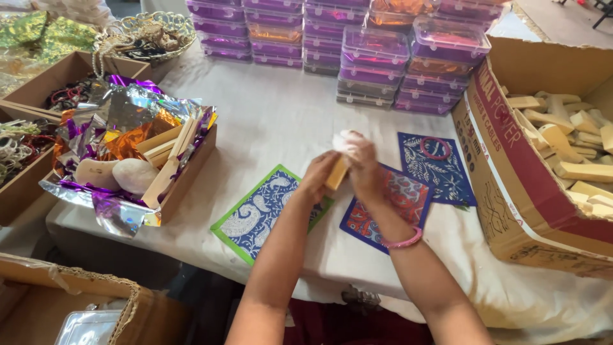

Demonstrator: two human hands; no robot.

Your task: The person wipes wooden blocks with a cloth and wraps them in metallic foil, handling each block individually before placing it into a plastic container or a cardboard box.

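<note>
Wooden block (pixel 336 174) w/ white cloth (pixel 345 140) pinched btwn left hand (pixel 317 179) & right hand (pixel 364 169), both gripping, raised off table (pixel 281 115) for wiping, prob.

A wooden piece (pixel 336 174) is gripped between the left hand (pixel 317 177) and right hand (pixel 362 167) above a white-clothed table (pixel 281 115), with something white (pixel 345 138) held at its top. Three patterned cards are laid beneath: green-edged (pixel 258 214), red-blue (pixel 397 203), and blue (pixel 436 167) with a red bangle (pixel 435 147) on it. Stacked clear boxes (pixel 357 45) are set behind, a foil-lined tray (pixel 128 153) at left, and a carton (pixel 511 166) of wooden blocks (pixel 571 156) at right.
</note>
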